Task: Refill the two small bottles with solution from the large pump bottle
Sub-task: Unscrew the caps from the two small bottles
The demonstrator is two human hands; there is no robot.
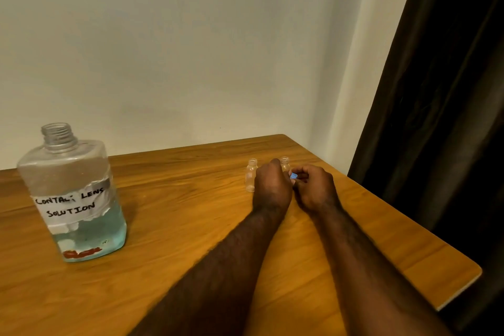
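Within the left hand [271, 188], a small bottle [285, 162]; right hand [315, 189] pinches cap [293, 176].

The worktop [191, 172] under both hands is wood-grained and smooth, with a soft sheen rather than a high gloss. Well to the left of the left hand [272, 188], the large bottle [71, 172] is clear, glossy plastic with a ridged, threaded neck. Its label [72, 204] is white, paper-like and wrinkled, with ragged edges. Just left of that hand, the first small bottle [251, 176] is clear and smooth; whether plastic or glass cannot be told. The second small bottle [285, 162], partly hidden behind the same hand, looks alike. The cap [293, 176] pinched in the right hand [316, 191] is blue and plastic-looking. Beyond the hands the wall [191, 49] is matt; right of them the curtain [441, 117] is dark cloth.
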